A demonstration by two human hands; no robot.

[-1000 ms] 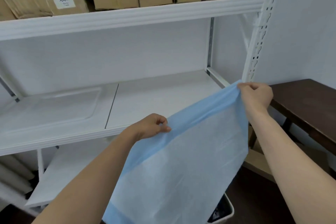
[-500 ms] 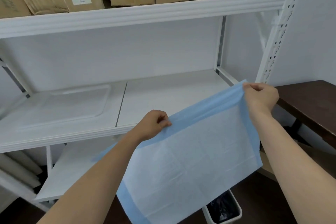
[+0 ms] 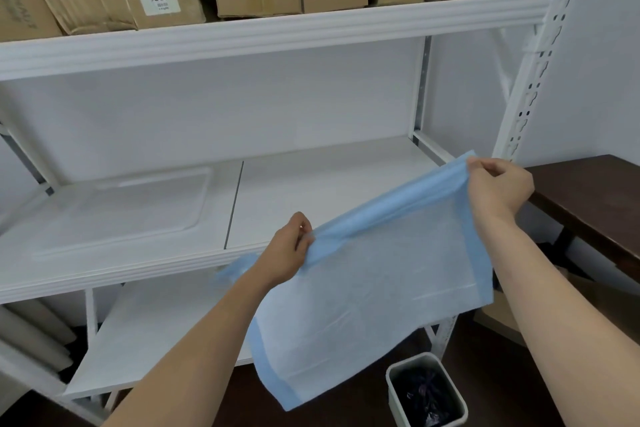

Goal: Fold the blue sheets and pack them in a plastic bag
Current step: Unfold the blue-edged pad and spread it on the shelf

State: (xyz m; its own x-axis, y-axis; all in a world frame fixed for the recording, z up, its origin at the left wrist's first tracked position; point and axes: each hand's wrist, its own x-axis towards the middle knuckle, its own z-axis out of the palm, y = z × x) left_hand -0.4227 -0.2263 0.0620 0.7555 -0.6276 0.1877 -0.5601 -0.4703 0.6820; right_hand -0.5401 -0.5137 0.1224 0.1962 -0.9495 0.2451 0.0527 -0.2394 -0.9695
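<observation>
The left hand (image 3: 287,250) pinches the sheet's (image 3: 363,305) top edge, fingers curled; the right hand (image 3: 498,189), higher and farther out, grips the opposite top corner. Both forearms reach forward. The sheet hangs below the fingers, before the shelf (image 3: 138,211), above a bin (image 3: 427,392).

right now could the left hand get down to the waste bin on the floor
Probably not yet: the left hand is pinching the blue sheet, which hangs between it and the waste bin. It would have to let go first.
</observation>
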